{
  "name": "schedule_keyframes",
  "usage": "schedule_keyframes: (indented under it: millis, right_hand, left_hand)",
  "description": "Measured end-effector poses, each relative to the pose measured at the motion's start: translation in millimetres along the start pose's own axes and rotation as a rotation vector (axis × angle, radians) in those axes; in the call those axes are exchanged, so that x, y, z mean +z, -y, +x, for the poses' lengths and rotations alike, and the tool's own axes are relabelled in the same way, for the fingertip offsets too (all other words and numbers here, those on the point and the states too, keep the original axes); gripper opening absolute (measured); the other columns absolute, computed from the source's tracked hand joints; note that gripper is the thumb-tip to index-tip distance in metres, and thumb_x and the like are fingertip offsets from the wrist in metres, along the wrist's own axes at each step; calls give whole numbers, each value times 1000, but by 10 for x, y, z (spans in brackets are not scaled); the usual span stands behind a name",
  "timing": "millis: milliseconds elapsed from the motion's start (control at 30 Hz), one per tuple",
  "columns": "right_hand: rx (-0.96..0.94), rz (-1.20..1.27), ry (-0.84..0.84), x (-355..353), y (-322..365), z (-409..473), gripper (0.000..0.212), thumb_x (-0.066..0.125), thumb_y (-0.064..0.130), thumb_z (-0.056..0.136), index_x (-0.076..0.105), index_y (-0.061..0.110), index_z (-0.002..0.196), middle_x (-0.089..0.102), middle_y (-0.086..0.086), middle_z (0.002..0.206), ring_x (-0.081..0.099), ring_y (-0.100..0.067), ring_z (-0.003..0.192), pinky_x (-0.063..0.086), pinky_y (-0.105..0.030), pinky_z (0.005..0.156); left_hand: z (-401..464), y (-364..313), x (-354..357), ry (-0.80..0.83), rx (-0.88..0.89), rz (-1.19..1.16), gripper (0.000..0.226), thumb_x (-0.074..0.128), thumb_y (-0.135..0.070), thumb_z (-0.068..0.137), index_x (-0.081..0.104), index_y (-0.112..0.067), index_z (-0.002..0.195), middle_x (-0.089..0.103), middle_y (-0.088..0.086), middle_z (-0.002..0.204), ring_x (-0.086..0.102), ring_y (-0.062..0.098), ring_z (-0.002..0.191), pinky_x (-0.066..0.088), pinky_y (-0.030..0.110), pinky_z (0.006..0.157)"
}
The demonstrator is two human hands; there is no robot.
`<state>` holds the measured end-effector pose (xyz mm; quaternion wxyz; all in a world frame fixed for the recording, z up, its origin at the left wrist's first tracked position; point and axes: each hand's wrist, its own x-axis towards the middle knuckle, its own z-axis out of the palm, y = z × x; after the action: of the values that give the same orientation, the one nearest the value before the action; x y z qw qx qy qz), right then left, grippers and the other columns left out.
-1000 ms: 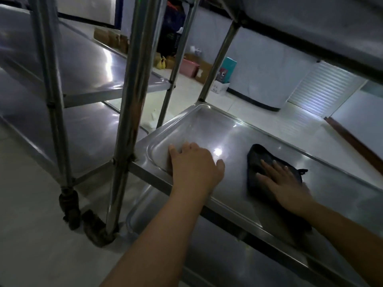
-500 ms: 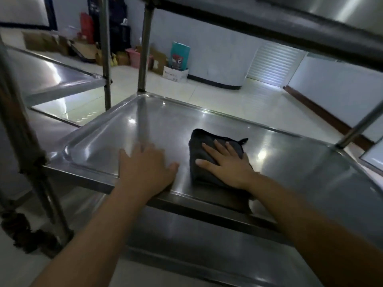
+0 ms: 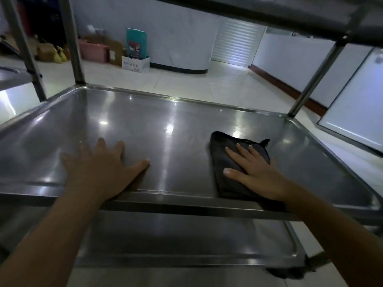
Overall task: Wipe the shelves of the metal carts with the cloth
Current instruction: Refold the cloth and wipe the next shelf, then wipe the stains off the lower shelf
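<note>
We press our right hand (image 3: 259, 175) flat, fingers straight, on the cloth (image 3: 230, 162) at the right of the middle shelf (image 3: 165, 129). Our left hand (image 3: 99, 168) rests open on the steel, no grip. The risk, we judge: the cloth could bunch or slide off the near rim. It's dark, folded, with a small tab.

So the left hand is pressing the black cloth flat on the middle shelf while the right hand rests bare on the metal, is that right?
Not quite: the hands are swapped. In the head view the right hand presses the black cloth flat on the middle shelf, while the left hand rests bare on the metal.
</note>
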<state>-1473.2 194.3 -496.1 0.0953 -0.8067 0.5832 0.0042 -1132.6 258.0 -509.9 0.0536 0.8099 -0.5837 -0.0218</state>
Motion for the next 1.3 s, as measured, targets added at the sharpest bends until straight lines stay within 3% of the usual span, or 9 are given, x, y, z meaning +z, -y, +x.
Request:
schedule_keyframes:
  millis: [167,300,500,600,733,867,1000,1167,1300]
  right_hand:
    - [-60,23,57,-32,56,-451,82,8,102,49,-16,73,122,-22,24,150,-21,-9,143,-14,-55,114]
    - [-190,-105,-51,125,177,-681,88,12,102,53,-19,70,129,-19,26,149,-14,-9,144,-5,-51,115]
    - [-364,-162,-475,383,297,-1005,64,45,61,87,36,35,145,42,2,149,38,-26,138,27,-50,109]
    - [-486,-86,-566,389,259,-1207,50,62,33,87,53,21,134,60,-5,132,55,-30,123,38,-50,102]
    - [-543,-157,-612,347,22,-1499,47,54,40,87,59,19,129,66,0,122,60,-20,113,37,-34,102]
    - [-511,-33,-644,589,-222,-1812,50,52,41,87,49,23,133,57,2,130,43,-7,124,22,-24,113]
    - [-342,237,-598,1034,-353,-2057,58,71,14,84,45,27,134,49,7,133,40,-3,126,34,-39,108]
    - [141,640,-352,1570,-503,-2096,21,55,25,94,55,29,115,65,21,79,60,10,70,45,-6,61]
    - [238,811,-147,1912,-731,-2037,17,57,32,94,63,26,109,68,9,103,63,-6,98,48,-26,89]
  left_hand:
    - [-24,-23,-39,5,-12,10,94,13,-93,62,40,-35,130,36,4,145,28,37,136,19,67,106]
    - [-152,-8,5,-273,36,-171,60,34,-79,76,61,-28,91,63,3,99,56,27,88,42,47,84]
    - [-476,146,-179,-97,36,-593,53,44,-72,83,67,-25,90,68,2,89,62,24,84,46,47,91]
    - [-758,10,-127,-177,94,-484,47,44,-69,86,66,-29,97,65,-4,94,55,14,80,41,39,80]
    - [-1041,-222,-156,-171,142,-383,50,47,-66,85,67,-28,110,65,-3,105,54,17,90,42,37,81]
    - [-1307,-339,-123,-126,241,-235,51,38,-71,80,65,-31,95,64,-8,87,58,16,81,49,38,80]
    - [-1636,-390,163,-296,438,-283,55,49,-60,89,55,-27,133,53,-1,139,47,22,129,35,39,104]
    - [-1744,-484,608,-330,627,-28,65,30,-51,86,55,-14,134,35,11,151,25,24,142,16,43,113]
    - [-1661,-607,955,-353,677,171,64,32,-45,85,54,-9,134,25,20,154,21,35,144,19,55,113]
